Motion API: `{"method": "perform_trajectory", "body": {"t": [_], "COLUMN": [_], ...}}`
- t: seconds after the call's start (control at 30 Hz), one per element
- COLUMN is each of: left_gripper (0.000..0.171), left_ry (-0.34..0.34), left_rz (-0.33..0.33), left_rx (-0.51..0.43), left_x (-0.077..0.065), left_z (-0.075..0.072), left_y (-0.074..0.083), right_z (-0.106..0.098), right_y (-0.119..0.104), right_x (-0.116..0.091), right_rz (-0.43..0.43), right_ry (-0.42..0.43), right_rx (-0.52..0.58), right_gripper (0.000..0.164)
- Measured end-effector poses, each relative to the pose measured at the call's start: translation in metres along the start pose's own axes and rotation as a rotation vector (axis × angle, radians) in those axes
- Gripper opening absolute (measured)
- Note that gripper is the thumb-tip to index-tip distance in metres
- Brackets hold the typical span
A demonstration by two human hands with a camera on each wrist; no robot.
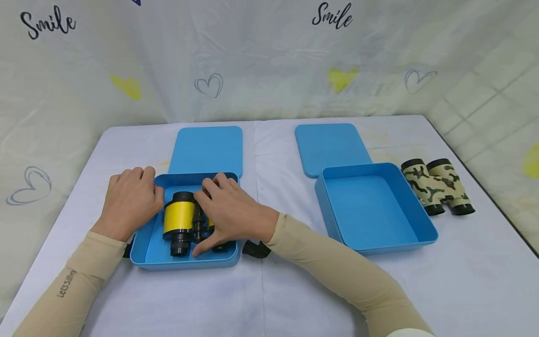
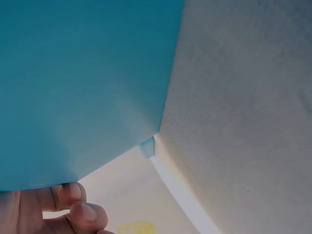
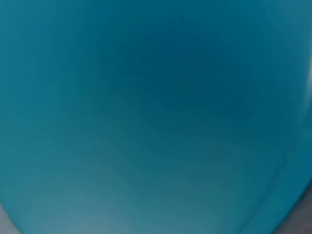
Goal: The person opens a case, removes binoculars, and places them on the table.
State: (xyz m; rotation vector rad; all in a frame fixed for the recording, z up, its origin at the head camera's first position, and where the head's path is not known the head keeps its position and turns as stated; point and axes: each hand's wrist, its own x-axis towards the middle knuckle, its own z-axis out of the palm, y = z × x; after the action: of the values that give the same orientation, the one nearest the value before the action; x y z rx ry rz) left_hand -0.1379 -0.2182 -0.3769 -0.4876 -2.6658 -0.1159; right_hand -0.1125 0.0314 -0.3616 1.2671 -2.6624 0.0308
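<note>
In the head view, yellow-and-black binoculars (image 1: 178, 216) lie inside the left blue box (image 1: 145, 250). My right hand (image 1: 229, 210) holds their right barrel from above, fingers at the far end and thumb near the eyepieces, hiding most of that side. My left hand (image 1: 131, 201) grips the box's rim at its far left corner. In the left wrist view, the curled fingertips (image 2: 87, 213) show right at the edge of the blue wall (image 2: 83, 97). Only a blurred blue box wall (image 3: 156, 117) fills the right wrist view.
A blue lid (image 1: 206, 149) lies behind the left box, another lid (image 1: 330, 147) behind the right blue box (image 1: 370, 206). Camouflage binoculars (image 1: 438, 185) lie right of that box. A black object (image 1: 256, 249) sits under my right wrist on the white-covered table (image 1: 210, 304).
</note>
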Motion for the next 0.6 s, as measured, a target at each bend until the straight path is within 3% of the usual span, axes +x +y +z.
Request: {"method": "perform_trajectory", "body": {"t": [0.6], "left_gripper": [0.016], "left_ry": [0.029], "left_rz": [0.026], "left_rx": [0.006], "left_x": [0.0008], "left_z": [0.0018], "left_y": [0.0005], "right_z": [0.0016], "right_y": [-0.0058], "right_x": [0.0077], "right_rz": [-0.013], "right_ry": [-0.090], "right_rx": [-0.061], "right_gripper": [0.091]}}
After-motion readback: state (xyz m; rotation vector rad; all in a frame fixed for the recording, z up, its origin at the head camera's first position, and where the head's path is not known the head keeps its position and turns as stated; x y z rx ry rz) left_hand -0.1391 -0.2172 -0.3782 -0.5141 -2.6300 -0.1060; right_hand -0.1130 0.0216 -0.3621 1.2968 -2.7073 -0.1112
